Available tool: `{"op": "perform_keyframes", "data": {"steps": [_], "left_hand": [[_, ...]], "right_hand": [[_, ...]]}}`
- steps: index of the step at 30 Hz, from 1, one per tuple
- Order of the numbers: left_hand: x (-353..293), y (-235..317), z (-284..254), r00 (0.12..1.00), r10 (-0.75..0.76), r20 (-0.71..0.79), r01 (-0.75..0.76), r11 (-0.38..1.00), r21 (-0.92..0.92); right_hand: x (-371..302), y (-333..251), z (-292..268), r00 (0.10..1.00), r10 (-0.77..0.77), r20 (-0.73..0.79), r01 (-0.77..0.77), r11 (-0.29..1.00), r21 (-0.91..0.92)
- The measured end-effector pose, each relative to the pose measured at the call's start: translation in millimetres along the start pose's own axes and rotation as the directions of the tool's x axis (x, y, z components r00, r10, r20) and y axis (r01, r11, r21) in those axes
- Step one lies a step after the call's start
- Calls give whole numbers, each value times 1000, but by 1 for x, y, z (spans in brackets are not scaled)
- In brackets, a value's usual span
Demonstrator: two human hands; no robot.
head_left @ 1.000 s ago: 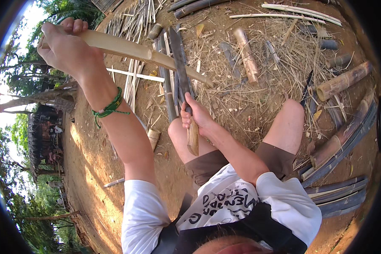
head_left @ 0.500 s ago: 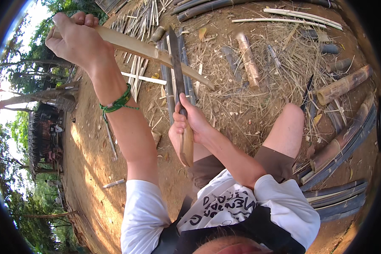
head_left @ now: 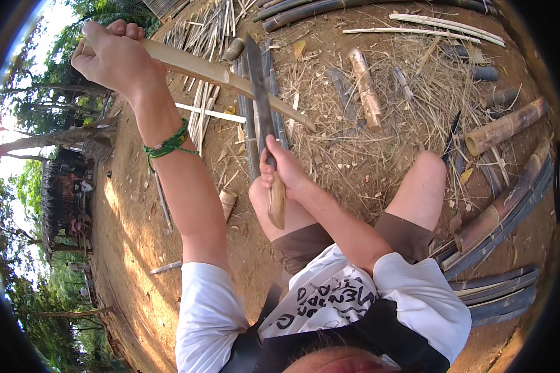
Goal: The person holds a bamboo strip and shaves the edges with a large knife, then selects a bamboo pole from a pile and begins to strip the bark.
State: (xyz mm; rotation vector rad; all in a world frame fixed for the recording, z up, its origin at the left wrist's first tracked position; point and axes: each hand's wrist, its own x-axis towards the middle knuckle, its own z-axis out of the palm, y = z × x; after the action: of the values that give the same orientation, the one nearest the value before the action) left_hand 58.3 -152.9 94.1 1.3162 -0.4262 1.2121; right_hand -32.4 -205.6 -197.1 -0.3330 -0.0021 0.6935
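My left hand [head_left: 119, 61], raised at the upper left, is closed around one end of a pale split bamboo strip [head_left: 193, 65]. The strip slants down to the right, and its tapered far end hangs over the littered ground. My right hand [head_left: 282, 166] grips a machete [head_left: 259, 74] where the dark blade meets the handle. Its wooden handle [head_left: 277, 208] sticks out below my fist, above my thigh. The blade points up and away from me, crossing in front of the strip near its middle. Whether its edge touches the strip I cannot tell.
Dark bamboo poles [head_left: 250, 137] lie beyond my knee. A heap of thin strips [head_left: 199, 37] is at the far left. Shavings and a bamboo log [head_left: 365, 87] cover the ground ahead. Thicker bamboo pieces [head_left: 507, 127] and split lengths [head_left: 501, 295] lie on the right.
The machete has shifted slightly, its handle end moving up and a little right with my right hand. The strip and my left hand have barely moved.
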Motion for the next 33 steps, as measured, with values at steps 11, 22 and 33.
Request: {"op": "perform_keyframes", "data": {"steps": [11, 22, 33], "left_hand": [[-2, -10, 10, 999, 37, 37, -37, 999, -20], [9, -20, 19, 995, 50, 88, -53, 998, 39], [20, -26, -2, 999, 24, 27, -27, 995, 93]], "right_hand": [[14, -1, -38, 973, 92, -210, -41, 971, 236], [35, 8, -59, 968, 140, -208, -57, 931, 361], [34, 5, -19, 985, 121, -126, -99, 981, 167]]}}
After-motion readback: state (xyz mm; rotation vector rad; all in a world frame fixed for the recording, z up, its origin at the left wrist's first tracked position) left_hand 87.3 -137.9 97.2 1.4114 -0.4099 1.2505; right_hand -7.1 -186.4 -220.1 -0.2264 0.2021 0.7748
